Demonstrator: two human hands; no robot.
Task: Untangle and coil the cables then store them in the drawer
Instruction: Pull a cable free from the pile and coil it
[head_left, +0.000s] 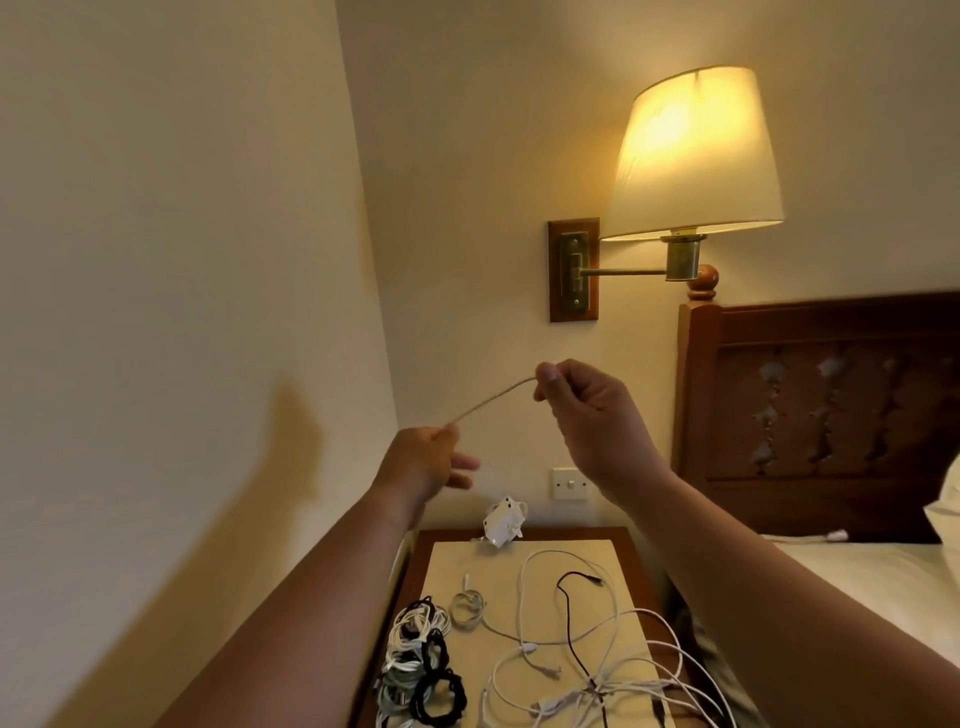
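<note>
I hold a thin pale cable (493, 397) stretched in the air in front of the wall. My left hand (426, 457) pinches its lower end, and my right hand (587, 410) pinches its upper end higher and to the right. Below, on the nightstand (571, 551), a loose tangle of white cables and one black cable (597, 670) is spread over the middle and right. A pile of coiled white and black cables (421, 665) lies along the left edge, with one small pale coil (467, 608) behind it. No drawer is in view.
A white adapter (501, 525) leans at the back of the nightstand below a wall switch (570, 483). A lit wall lamp (691, 156) hangs above. The bed and its wooden headboard (815, 410) stand to the right, with a white plug (836, 535) on the sheet.
</note>
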